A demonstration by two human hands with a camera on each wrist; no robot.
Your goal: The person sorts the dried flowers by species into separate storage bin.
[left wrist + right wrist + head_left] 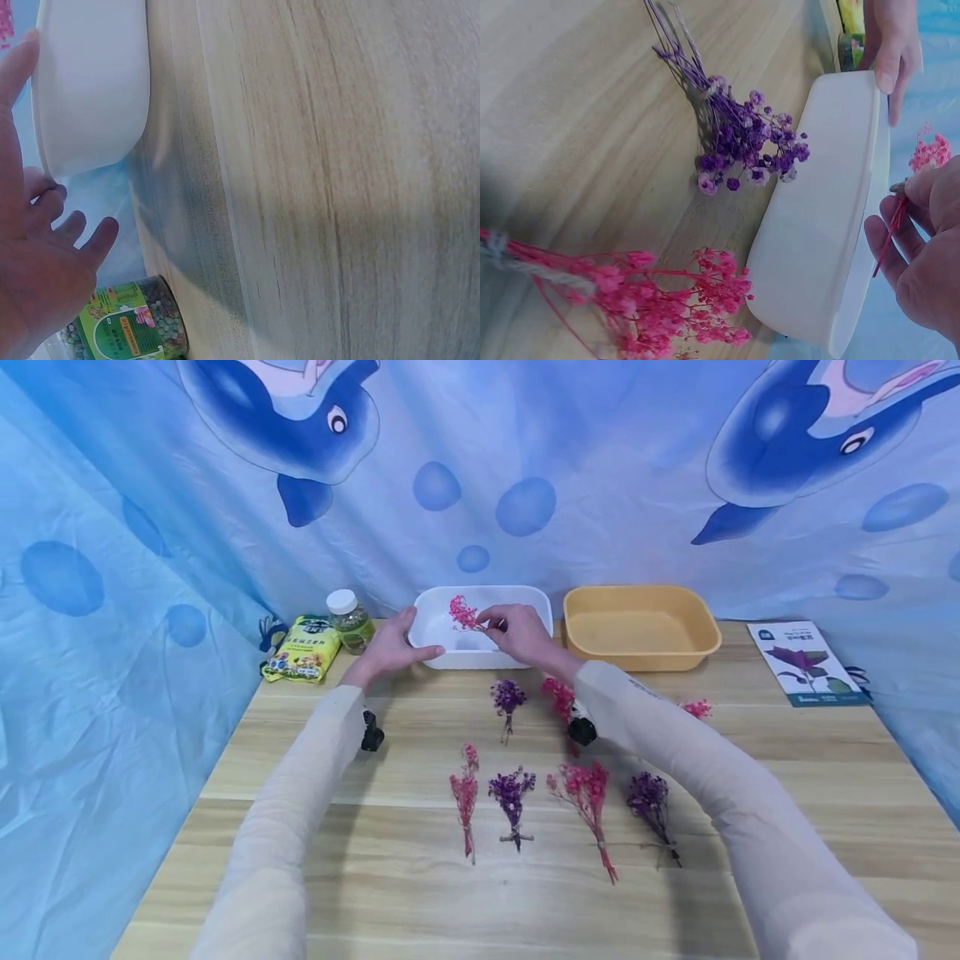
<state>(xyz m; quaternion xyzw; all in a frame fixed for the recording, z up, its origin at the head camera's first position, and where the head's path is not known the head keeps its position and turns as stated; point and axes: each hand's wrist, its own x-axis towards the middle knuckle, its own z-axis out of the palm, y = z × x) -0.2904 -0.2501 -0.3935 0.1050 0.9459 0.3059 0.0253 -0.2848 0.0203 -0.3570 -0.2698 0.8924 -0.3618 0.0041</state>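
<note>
My right hand (517,631) pinches a small pink dried-flower bunch (463,612) by its stems, holding it over the white plastic basin (480,662). Its red stems (889,238) stick out below the fingers in the right wrist view. My left hand (393,645) grips the basin's left end, thumb at the front rim and bent fingers round the end. Just in front of the basin lies a purple bunch (508,695). Beside it a pink bunch (667,292) is partly covered by the right forearm in the head view.
A yellow basin (641,662) stands right of the white one, with a flower-picture packet (808,664) farther right. On the left are a lidded jar (352,625) and a yellow bag (303,649). Several pink and purple bunches (512,797) lie across the wooden table (420,910).
</note>
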